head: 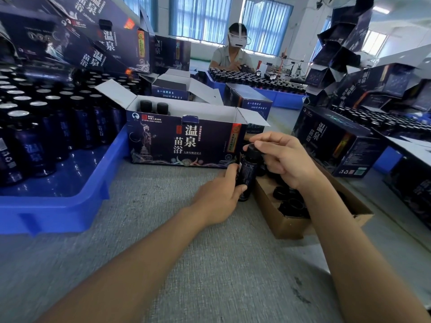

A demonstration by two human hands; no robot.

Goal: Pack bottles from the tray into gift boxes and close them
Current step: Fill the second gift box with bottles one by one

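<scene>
Left hand (219, 194) grips 1 bottle (246, 173), right hand (279, 157) pinches its cap (253, 150), beside a gift box (182, 141) holding 2.

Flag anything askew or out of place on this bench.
One bottle lies on its side across the upright bottles in the blue tray. Behind it, gift boxes are heaped at a tilt, not stacked square.

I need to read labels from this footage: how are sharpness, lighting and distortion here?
Head view: print on the open gift box is legible at centre; the blue tray near the edge smears and bends; the windows glare behind; the held bottle is dark, its label unreadable.
</scene>
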